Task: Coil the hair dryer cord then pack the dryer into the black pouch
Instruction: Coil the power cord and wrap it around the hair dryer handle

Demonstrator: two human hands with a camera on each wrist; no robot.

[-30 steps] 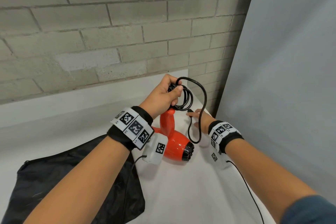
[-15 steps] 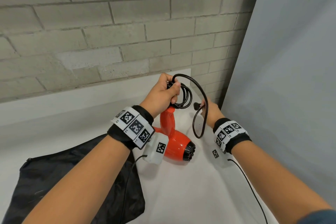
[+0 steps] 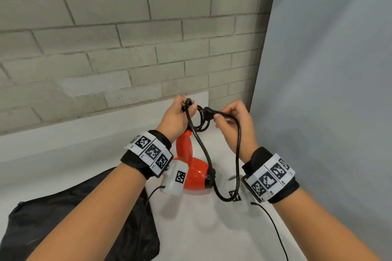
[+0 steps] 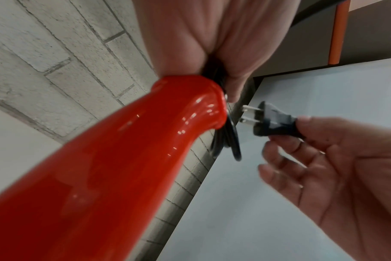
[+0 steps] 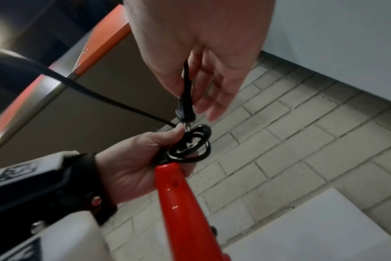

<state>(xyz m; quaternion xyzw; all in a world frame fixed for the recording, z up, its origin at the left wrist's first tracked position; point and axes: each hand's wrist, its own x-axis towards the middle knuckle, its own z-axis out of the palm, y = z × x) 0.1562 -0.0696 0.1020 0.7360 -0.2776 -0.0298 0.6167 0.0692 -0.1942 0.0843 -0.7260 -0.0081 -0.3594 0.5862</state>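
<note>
A red hair dryer (image 3: 195, 174) stands nozzle-down on the white table, handle (image 4: 114, 164) (image 5: 181, 203) pointing up. My left hand (image 3: 176, 116) (image 5: 132, 159) grips the top of the handle together with several black cord loops (image 3: 200, 122) (image 5: 192, 144). My right hand (image 3: 235, 121) (image 4: 337, 159) pinches the black plug (image 3: 209, 111) (image 4: 272, 123) (image 5: 185, 104) close beside those loops. One long slack loop of cord (image 3: 224, 176) hangs from both hands down in front of the dryer. The black pouch (image 3: 80, 224) lies flat at lower left.
A grey brick wall (image 3: 127, 38) runs behind the table and a grey panel (image 3: 328, 70) closes the right side. Thin black wrist-camera cables (image 3: 273, 226) trail over the white tabletop (image 3: 212, 229).
My right hand rose from the table with the plug end and moved left, up to the coil in my left hand. The slack loop now hangs longer between both hands.
</note>
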